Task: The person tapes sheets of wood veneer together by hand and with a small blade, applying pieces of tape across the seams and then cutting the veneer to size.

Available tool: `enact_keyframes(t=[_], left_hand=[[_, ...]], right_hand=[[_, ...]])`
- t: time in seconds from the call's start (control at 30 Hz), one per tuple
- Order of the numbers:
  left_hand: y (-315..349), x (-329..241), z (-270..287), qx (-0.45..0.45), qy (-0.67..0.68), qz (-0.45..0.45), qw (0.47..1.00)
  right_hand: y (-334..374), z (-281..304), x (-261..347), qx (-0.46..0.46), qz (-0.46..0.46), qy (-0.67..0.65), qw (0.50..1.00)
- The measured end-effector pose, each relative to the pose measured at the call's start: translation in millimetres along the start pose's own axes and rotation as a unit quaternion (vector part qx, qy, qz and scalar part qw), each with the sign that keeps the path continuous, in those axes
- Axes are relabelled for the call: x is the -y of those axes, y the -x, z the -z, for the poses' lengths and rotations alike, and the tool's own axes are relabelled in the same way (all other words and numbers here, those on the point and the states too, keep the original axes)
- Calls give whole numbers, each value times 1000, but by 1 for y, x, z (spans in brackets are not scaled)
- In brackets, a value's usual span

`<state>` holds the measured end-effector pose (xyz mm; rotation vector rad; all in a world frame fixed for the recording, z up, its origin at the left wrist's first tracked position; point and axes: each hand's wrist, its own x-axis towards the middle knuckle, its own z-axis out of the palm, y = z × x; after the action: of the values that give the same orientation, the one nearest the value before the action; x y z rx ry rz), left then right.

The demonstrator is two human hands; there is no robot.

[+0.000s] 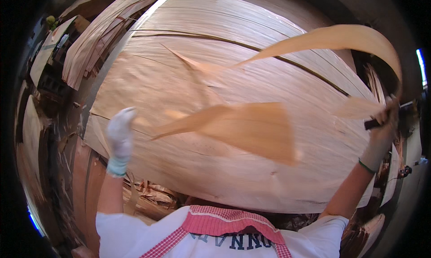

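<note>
A broad stack of pale wood veneer sheets (215,177) lies in front of me. My left hand (120,132), in a white glove with a green cuff, is raised over its left side; motion blurs the fingers. At the far right my right hand (384,123), gloved too, is closed around a dark-handled tool (371,124) whose kind I cannot make out. A long veneer strip (350,37) arcs through the air, one end meeting my right hand. Between my hands is a blurred, twisted veneer piece (251,127); whether it touches the stack I cannot tell.
Dark gaps run across the far part of the stack. More veneer stacks (103,38) stand at the far left, with long sheets (32,127) along the left edge. Broken veneer scraps (152,195) lie near my left arm. Other sheets (390,177) stand at the right.
</note>
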<state>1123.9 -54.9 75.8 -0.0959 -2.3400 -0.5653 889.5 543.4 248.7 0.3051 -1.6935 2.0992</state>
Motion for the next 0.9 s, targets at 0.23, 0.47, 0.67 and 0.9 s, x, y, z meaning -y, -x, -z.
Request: enact_keyframes(t=[0.23, 0.47, 0.67, 0.9], left_hand=[[326, 144, 289, 226, -414, 473, 744], [240, -26, 72, 181, -150, 344, 909], [67, -335, -73, 294, 79, 113, 946], [-2, -602, -249, 399, 227, -307, 834]], right_hand=[[100, 238, 125, -120, 13, 29, 992], [214, 281, 194, -53, -88, 494, 863], [245, 350, 220, 152, -38, 612, 775], [251, 407, 193, 282, 43, 676, 679]])
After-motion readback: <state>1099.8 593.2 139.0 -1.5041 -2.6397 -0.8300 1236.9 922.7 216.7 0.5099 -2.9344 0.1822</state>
